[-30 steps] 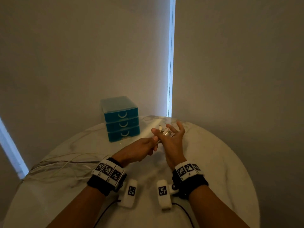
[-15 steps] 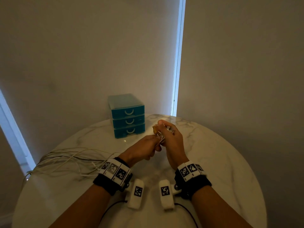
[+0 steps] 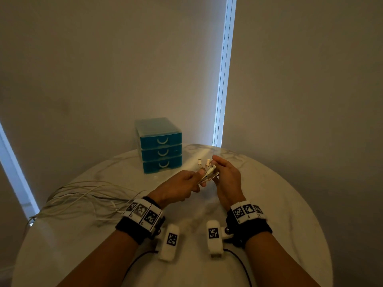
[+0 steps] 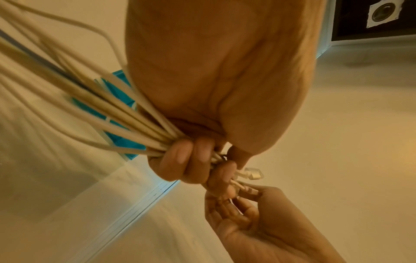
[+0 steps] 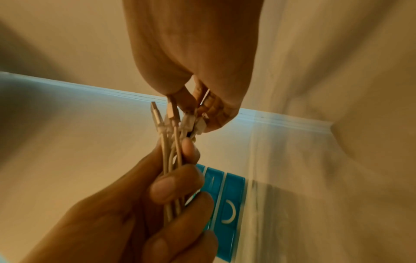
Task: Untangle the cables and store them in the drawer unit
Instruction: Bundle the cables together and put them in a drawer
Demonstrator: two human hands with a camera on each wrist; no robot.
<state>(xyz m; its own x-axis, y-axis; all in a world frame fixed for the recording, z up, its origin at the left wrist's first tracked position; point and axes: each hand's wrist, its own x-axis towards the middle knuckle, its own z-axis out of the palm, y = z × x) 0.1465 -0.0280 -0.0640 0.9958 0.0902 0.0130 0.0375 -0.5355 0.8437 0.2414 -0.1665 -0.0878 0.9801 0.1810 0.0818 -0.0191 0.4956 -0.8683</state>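
Left hand [image 3: 182, 186] is gripping thin white cable bundle [image 4: 126, 124]; right hand [image 3: 227, 177] is pinching its plug ends; closed teal plastic drawer unit [image 3: 160, 145] is sitting ahead-left, nearer left hand.

Table [image 3: 279, 204]: under both my hands, reaching to the wall behind. Drawer unit [image 3: 160, 151]: on the table at its far edge, left of centre, three drawers stacked, fronts toward me. Cables [image 3: 83, 195]: spread on the table to my left, some hanging over its left edge, running right into my left hand [image 3: 178, 187]. Plug ends [image 3: 208, 169]: bunched above the table before the drawer unit, between my left hand and my right hand [image 3: 227, 179], which sits just right of them.
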